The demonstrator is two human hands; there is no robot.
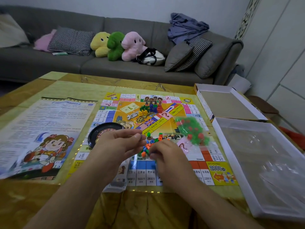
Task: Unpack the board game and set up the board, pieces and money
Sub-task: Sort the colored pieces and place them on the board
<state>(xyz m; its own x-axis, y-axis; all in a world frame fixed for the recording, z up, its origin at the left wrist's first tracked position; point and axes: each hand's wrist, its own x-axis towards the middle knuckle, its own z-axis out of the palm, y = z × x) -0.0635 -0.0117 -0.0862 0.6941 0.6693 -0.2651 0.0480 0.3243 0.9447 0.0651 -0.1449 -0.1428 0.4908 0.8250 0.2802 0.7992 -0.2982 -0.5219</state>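
Note:
The game board [166,119] lies unfolded on the table. Character pawns [152,100] on coloured stands sit near its far side. A clear bag of green and red houses [192,130] rests right of centre. A pile of small coloured pieces [151,143] lies on the board between my hands. My left hand [121,143] hovers above the pile, thumb and fingers pinching something small. My right hand [166,157] reaches into the pile with curled fingers; what it holds is hidden. A black roulette wheel [103,130] sits behind my left hand.
A printed rule sheet [42,131] is spread out at the left. The box lid [229,103] and white box base [264,166] with plastic wrap lie at the right. A card packet [118,179] sits at the board's near edge. A grey sofa [99,66] stands behind the table.

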